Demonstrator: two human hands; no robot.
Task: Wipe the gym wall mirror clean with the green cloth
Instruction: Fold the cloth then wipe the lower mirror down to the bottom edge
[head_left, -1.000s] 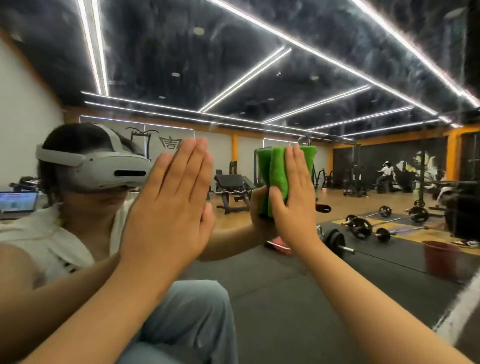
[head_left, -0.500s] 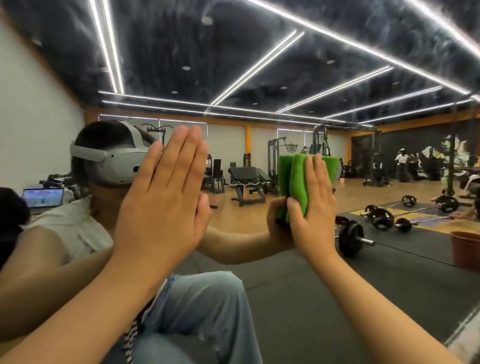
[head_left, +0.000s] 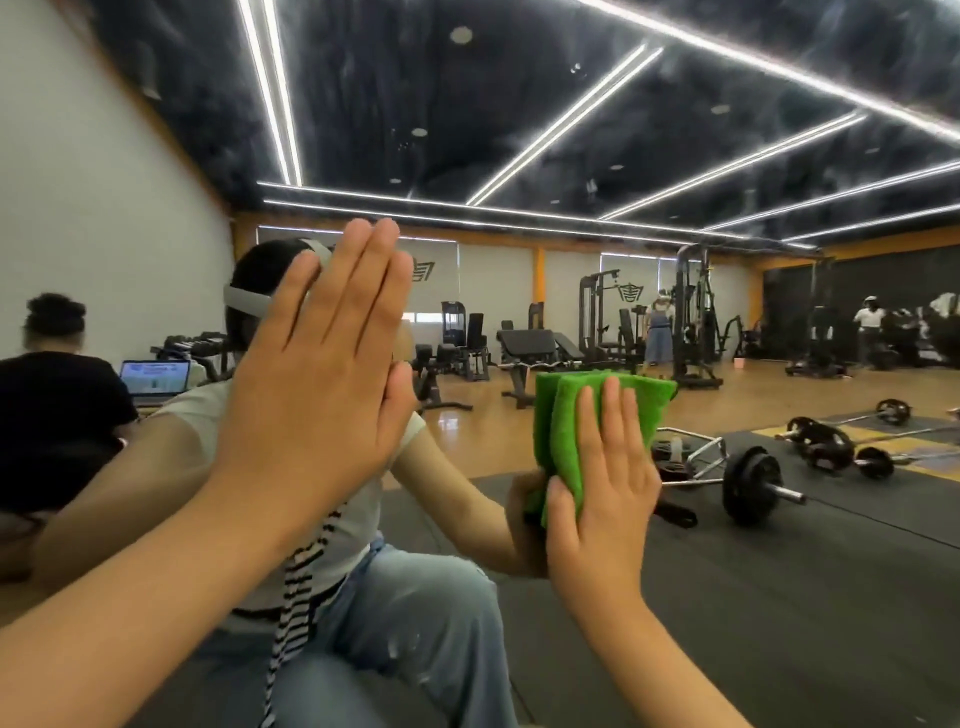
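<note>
One folded green cloth (head_left: 597, 431) lies flat against the gym wall mirror (head_left: 519, 130), a little toward 4 o'clock from the middle of the view. The right hand (head_left: 608, 483) presses it to the glass. Its fingers are straight and side by side, pointing to 12 o'clock over the cloth's lower right part, and the thumb lies along the cloth's lower edge at 7 o'clock. The cloth is pressed rather than clutched, and its top and left folds show bare past the fingers.

At 9 o'clock of the cloth, apart from it, the left hand (head_left: 317, 384) rests palm-flat on the mirror, fingers straight and closed together, grasping nothing.

The glass reflects the person crouched in a white top and jeans, a grey headset (head_left: 249, 301) partly hidden behind the left hand. Reflected at 3 o'clock of the cloth, a barbell (head_left: 753, 486) lies on dark matting. A weight bench (head_left: 530, 345) stands at 11 o'clock, and an open laptop (head_left: 155, 378) shows far out at 9 o'clock. White light strips (head_left: 561, 119) cross the dark ceiling at 12 o'clock.
</note>
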